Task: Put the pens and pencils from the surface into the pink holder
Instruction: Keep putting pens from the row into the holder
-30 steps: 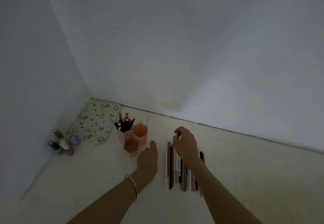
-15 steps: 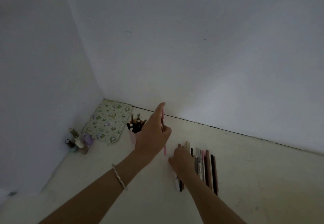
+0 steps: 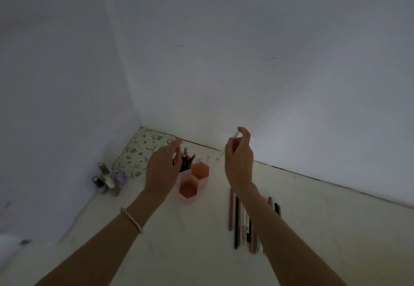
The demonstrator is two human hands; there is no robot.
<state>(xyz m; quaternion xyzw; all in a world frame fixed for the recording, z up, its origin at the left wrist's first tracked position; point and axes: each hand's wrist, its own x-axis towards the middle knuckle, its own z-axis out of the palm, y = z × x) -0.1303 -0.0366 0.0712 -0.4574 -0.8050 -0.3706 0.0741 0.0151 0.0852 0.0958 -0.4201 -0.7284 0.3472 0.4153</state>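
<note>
The pink holder [image 3: 194, 181] with hexagonal cups stands on the pale surface near the corner; its back cup is full of dark pens [image 3: 186, 161]. My left hand [image 3: 162, 169] hovers over that back cup, blurred, fingers loosely apart with nothing seen in them. My right hand [image 3: 238, 158] is raised to the right of the holder, shut on a thin white pen [image 3: 221, 155] that points down and left. A row of several pens and pencils [image 3: 243, 220] lies on the surface under my right forearm.
A patterned cloth mat [image 3: 143, 149] lies in the corner behind the holder. Several small bottles [image 3: 109, 178] stand by the left wall. White walls close in the left and the back.
My left hand no longer shows the pink pen and now sits over the back cup. My right hand has lifted from the row, holding a white pen.
</note>
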